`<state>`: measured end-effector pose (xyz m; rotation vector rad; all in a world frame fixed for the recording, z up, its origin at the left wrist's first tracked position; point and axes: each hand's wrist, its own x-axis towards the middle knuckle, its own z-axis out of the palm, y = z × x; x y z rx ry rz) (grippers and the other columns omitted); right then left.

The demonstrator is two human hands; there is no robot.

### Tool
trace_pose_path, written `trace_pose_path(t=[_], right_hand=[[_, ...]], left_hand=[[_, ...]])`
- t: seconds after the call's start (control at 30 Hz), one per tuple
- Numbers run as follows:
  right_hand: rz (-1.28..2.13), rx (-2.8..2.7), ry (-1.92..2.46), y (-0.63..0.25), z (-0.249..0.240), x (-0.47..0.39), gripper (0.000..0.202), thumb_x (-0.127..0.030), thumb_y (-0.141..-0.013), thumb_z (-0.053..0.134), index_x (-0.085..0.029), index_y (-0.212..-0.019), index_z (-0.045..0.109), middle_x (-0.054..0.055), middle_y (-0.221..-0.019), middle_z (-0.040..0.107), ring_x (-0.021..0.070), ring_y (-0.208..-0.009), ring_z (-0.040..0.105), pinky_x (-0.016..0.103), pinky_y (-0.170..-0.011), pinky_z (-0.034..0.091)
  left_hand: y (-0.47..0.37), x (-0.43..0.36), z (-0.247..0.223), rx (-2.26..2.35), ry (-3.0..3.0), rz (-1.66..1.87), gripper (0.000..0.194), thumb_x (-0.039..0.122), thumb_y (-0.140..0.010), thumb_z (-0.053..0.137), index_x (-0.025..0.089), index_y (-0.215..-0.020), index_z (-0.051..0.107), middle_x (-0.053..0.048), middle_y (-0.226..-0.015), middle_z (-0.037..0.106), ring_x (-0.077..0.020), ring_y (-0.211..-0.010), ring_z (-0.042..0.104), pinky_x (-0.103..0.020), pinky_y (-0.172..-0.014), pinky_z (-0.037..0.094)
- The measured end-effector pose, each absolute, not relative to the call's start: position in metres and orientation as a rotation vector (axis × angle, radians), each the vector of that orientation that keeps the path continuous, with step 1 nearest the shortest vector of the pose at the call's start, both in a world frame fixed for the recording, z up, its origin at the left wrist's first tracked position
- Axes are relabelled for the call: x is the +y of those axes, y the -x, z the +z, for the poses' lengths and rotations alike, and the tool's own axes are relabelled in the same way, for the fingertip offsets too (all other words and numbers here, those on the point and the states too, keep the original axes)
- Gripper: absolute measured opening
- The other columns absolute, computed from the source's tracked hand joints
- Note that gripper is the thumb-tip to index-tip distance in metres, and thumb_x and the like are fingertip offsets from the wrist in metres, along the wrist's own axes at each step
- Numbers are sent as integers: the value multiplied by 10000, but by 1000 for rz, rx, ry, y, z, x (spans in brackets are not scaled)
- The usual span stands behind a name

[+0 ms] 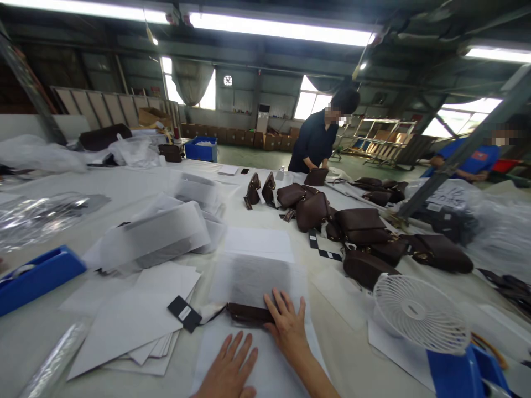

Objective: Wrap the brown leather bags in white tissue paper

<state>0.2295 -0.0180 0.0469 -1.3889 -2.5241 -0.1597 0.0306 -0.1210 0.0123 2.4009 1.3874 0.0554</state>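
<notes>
A blue plastic tray [37, 276] sits far left beside loose white sheets [124, 320]. The left hand [230, 367] lies flat, fingers spread, on tissue paper [257, 276]. The right hand [288, 326], open, presses a tissue-wrapped brown leather bag [249, 313] at the table's near edge. A round white fan [418, 312] stands right.
</notes>
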Motion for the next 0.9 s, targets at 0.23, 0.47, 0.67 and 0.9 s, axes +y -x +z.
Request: trace_pose_path(t=[0.23,0.47,0.67,0.9], right_hand=[[-282,-2509,1361,-236,30,-17,666,-173,-828,544,-346,-1434,329,73,-1472,405,327,-1334,356,655,-1075,95],[-377,-2525,1300,-238,31,-17,632,-225,-849,537,-325,-1438,331,74,-1471,407,329,-1332,365,657,-1078,68],[-419,-2594,1130,-250,49,-5,663,-356,-826,599,-308,-1436,341,91,-1455,430,349,-1333,359,672,-1073,-34],[-415,-2623,1106,-266,43,4,720,-443,-818,601,-302,-1454,298,92,-1478,396,354,-1355,320,678,-1069,0]], left_hand=[[-36,-127,7,1414,-2574,185,679,339,-774,668,263,-1387,386,-148,-1462,380,-394,-1316,378,-634,-1004,398],[-30,-87,59,1857,-2699,730,830,521,-763,665,228,-1441,287,-178,-1507,299,-357,-1366,310,-576,-1061,354],[-37,-34,56,1945,-2667,481,1122,677,-573,732,148,-1445,265,-247,-1497,268,-392,-1390,231,-598,-1085,296],[-51,-34,28,2033,-2651,502,956,558,-671,735,181,-1433,298,-214,-1491,305,-348,-1373,301,-547,-1079,347]])
